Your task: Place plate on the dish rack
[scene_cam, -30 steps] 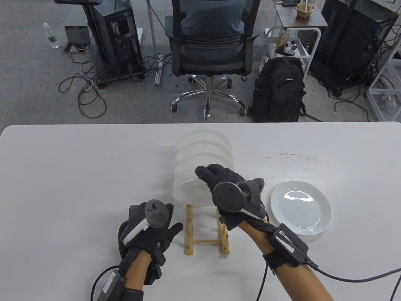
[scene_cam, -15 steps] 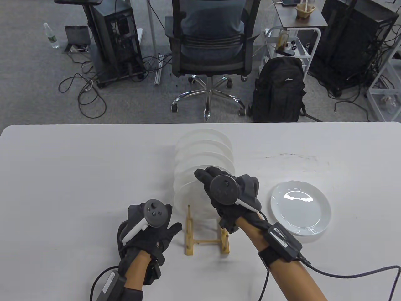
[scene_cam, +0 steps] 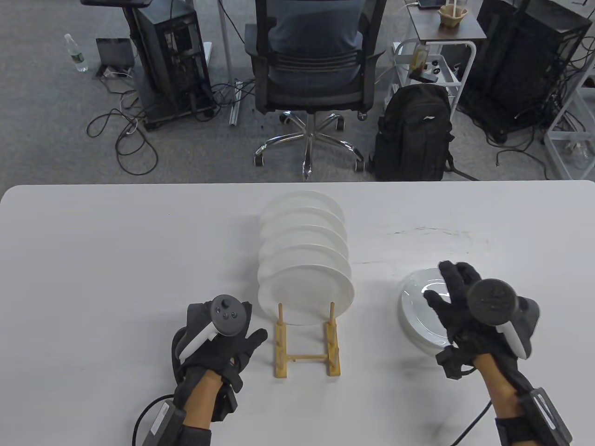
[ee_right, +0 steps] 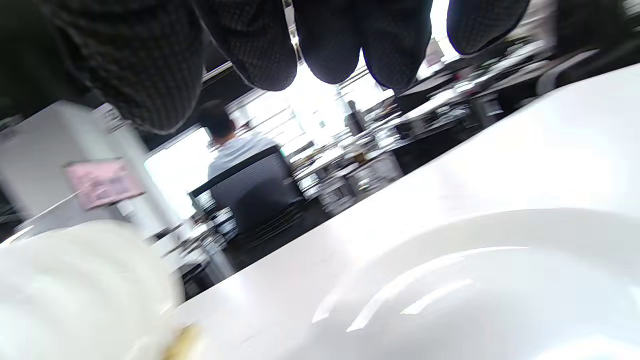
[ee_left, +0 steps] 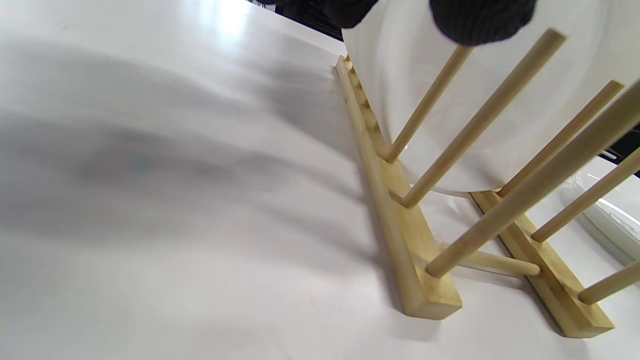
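Note:
A wooden dish rack (scene_cam: 307,353) stands at the table's middle with several white plates (scene_cam: 304,288) upright in it; the rack's dowels (ee_left: 480,125) and nearest plate show in the left wrist view. A stack of white plates (scene_cam: 418,316) lies flat on the table at the right and shows close up in the right wrist view (ee_right: 475,290). My right hand (scene_cam: 458,302) hovers over that stack with fingers spread, holding nothing. My left hand (scene_cam: 232,344) rests on the table just left of the rack, fingers open, apart from it.
The white table (scene_cam: 116,260) stretches to both sides. Beyond its far edge are an office chair (scene_cam: 311,69), a black backpack (scene_cam: 413,134), computer towers and cables on the floor.
My right hand let go of the plate now standing in the rack's nearest filled slot and moved right to above the flat stack. My left hand stayed put.

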